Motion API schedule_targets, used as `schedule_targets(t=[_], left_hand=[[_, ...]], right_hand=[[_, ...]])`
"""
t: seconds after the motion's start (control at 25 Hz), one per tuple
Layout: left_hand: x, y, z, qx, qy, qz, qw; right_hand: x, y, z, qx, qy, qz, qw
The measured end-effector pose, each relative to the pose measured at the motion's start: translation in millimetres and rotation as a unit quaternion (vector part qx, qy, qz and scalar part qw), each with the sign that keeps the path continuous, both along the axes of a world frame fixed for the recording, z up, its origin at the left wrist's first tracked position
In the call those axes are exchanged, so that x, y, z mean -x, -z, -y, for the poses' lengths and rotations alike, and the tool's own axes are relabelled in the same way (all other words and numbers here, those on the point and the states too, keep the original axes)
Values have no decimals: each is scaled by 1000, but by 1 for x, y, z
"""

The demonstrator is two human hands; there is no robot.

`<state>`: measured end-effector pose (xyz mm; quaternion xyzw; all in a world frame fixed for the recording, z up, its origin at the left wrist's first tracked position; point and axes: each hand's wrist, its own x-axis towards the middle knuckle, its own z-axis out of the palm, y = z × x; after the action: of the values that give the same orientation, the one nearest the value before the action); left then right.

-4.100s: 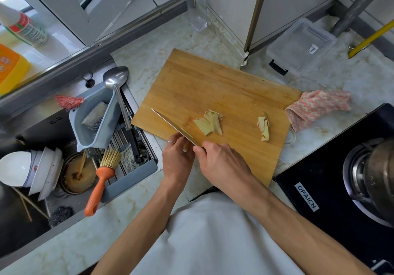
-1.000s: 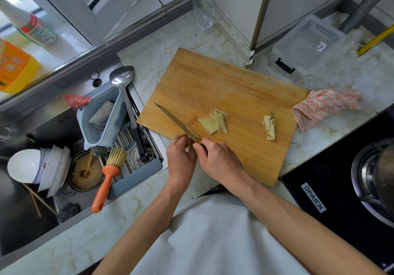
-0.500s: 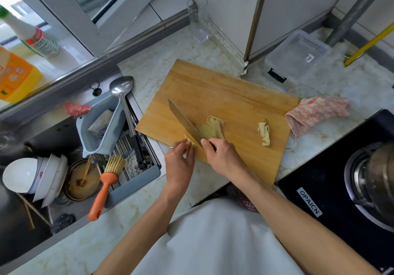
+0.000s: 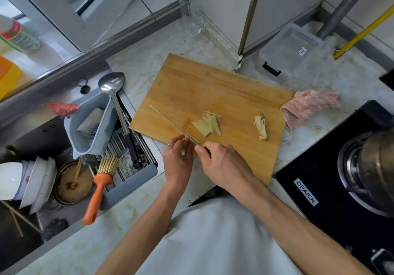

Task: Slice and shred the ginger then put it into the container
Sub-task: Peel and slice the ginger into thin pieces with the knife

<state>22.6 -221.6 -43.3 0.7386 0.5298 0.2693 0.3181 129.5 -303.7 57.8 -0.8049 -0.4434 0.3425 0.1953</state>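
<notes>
ginger: two small heaps of cut pieces are lying on the cutting board [image 4: 191,82], the larger heap [image 4: 207,123] at centre frame and a smaller heap [image 4: 260,128] to its right; a little pale piece [image 4: 183,148] is sitting under the left fingertips at the board's lower edge.
left hand [image 4: 178,159]: fingers are curling down and pinching that small piece against the board, a ring showing on one finger.
right hand [image 4: 221,160]: it is wrapping closed around the knife handle, which is hidden inside the fist.
knife [image 4: 173,125]: the blade is running edge-on from the right hand toward the upper left of the frame, passing just beside the left fingertips.
step in hand: judging by the pose, the person is slicing the last small piece thin.
doing it well: the piece is small, so the left fingertips should be tucking back with knuckles guiding the blade; short, even strokes should be giving thin slices that can be stacked for shredding.
risk: the piece is sitting close to the board's lower edge, so it could be slipping off onto the bench [image 4: 149,44].
container [image 4: 292,49]: the clear box is waiting at the upper right of the frame, well apart from the ginger.
</notes>
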Motion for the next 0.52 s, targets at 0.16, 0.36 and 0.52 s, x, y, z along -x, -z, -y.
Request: schedule_targets(t=[0.16,0.36,0.52], left_hand=[[3,5,-1,-3,9,14,1000],[1,-2,1,-14,-3,14,1000],[0,-4,2,-18,-4,17,1000]], right_hand=[[0,-2,1,9,6,12,1000],[3,-5,1,17,-5,21,1000],[4,-8,1,24,-11,27,999]])
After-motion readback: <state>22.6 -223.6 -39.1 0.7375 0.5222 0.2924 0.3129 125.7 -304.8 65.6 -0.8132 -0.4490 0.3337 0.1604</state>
